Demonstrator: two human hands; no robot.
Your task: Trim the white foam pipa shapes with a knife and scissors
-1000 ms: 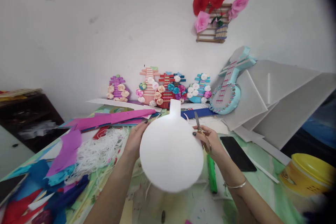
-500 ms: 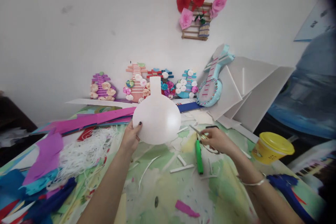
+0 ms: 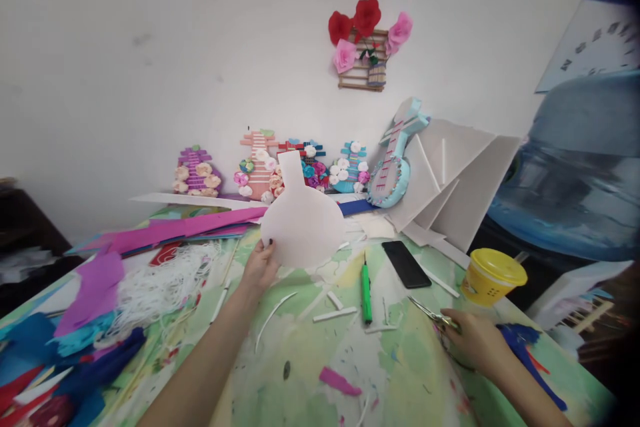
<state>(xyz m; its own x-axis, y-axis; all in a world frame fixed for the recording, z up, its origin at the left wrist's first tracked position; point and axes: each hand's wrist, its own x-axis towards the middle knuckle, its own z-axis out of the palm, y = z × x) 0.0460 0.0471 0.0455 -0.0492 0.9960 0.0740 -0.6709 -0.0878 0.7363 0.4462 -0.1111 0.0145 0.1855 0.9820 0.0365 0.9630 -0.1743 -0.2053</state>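
My left hand (image 3: 261, 267) pinches the lower left edge of a white board cutout (image 3: 303, 227), which has a round body and a narrow neck pointing up. It is held raised and tilted slightly left. At the right, my right hand (image 3: 473, 337) is closed on the handles of a pair of scissors (image 3: 430, 313), low over the table, blades pointing up and left. Between the hands lie a green utility knife (image 3: 367, 293) and a black phone (image 3: 406, 265). Thin white offcuts (image 3: 334, 313) and a magenta scrap (image 3: 340, 381) lie nearer to me.
Decorated lute-shaped crafts (image 3: 260, 167) line the wall, with a larger light-blue one (image 3: 393, 177) leaning at right beside white boards (image 3: 460, 153). A yellow tub (image 3: 495, 273) stands at the right edge. Tangled white string (image 3: 165, 287) and coloured paper (image 3: 90, 287) cover the left side.
My right hand has moved right and toward me with the scissors, away from the knife, uncovering the phone. The cutout has tilted left, and the view has shifted slightly.
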